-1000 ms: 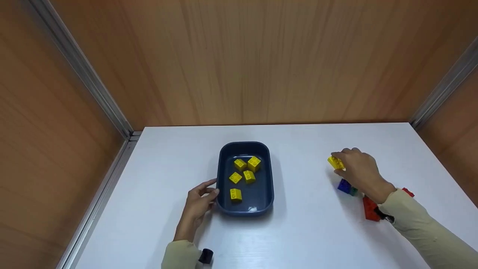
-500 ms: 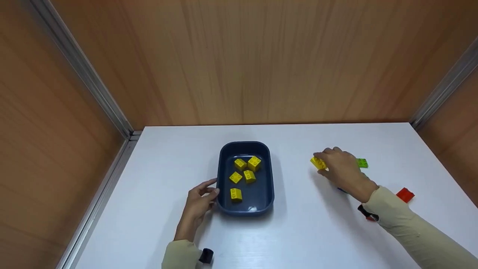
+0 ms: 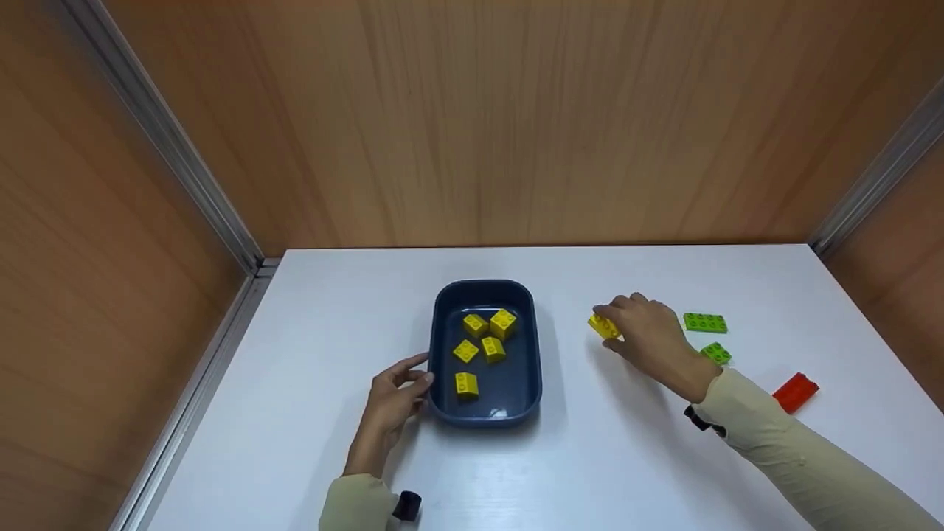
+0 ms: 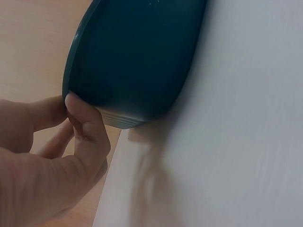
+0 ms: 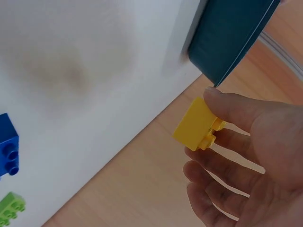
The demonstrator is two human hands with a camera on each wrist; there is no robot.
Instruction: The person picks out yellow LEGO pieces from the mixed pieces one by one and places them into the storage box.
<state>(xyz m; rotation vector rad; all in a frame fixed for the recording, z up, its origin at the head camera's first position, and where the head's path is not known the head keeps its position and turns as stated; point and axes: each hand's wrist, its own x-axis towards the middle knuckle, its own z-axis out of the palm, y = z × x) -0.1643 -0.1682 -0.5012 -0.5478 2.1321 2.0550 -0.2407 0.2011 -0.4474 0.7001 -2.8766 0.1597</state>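
My left hand (image 3: pixel 391 405) holds the near left side of a dark blue tray (image 3: pixel 535 369), the rim pinched between thumb and fingers in the left wrist view. Inside the tray lie several yellow bricks, among them a taller one (image 3: pixel 502 323) and one nearest me (image 3: pixel 466 385). To the right of the tray, above the table, my right hand (image 3: pixel 656 343) pinches a yellow toy brick (image 5: pixel 195 125) between thumb and fingertips. In the right wrist view its studs face the palm.
Right of the right hand lie two green bricks, a longer one (image 3: pixel 705 323) and a shorter one (image 3: pixel 715 353). A red brick (image 3: pixel 796 392) sits partly behind the sleeve. The right wrist view shows a blue brick (image 5: pixel 7 146). Wooden panels (image 3: pixel 472 125) border the white table (image 3: pixel 339 310).
The right hand has moved left toward the tray with the yellow brick, uncovering the green bricks and more of the red one. The left hand and tray have stayed put.
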